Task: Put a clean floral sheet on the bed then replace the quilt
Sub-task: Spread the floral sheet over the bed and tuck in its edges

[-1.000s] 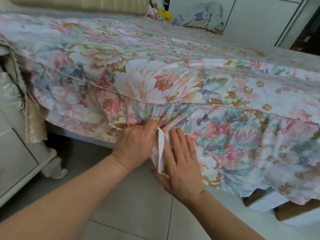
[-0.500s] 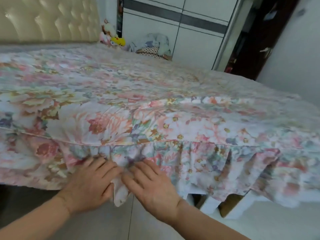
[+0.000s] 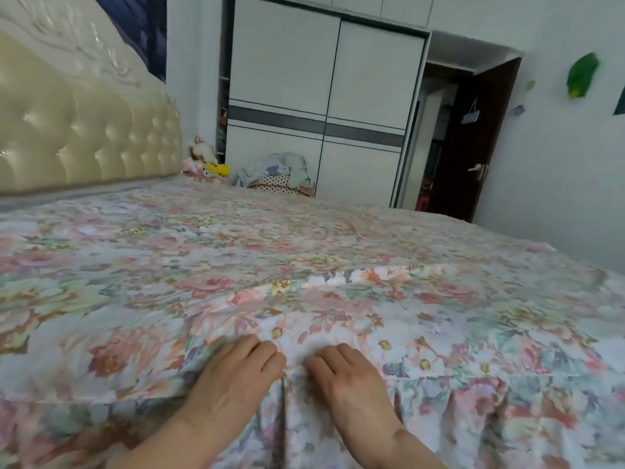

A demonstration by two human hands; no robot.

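Floral sheet (image 3: 304, 265) spread over the whole top of the bed, from the foot of the cream tufted headboard (image 3: 84, 130) to the near edge, and hanging down the near side as a gathered ruffle below a piped seam. Printed all over in large pink, peach and coral blooms with pale green and lilac leaves and small gold centres on white. Mostly flat on top, with one raised fold running away from the near edge.

Left hand (image 3: 233, 384) and right hand (image 3: 348, 380) laid palm-down just beside each other at the near edge, knuckles bent and fingertips dug into the cloth; whether pinching or only pressing, cannot tell. A vertical pleat dropped between them.

Beyond the bed: white wardrobe (image 3: 321, 96), soft toys (image 3: 206, 160), heap of clothes (image 3: 280, 174), dark open door (image 3: 473, 140).
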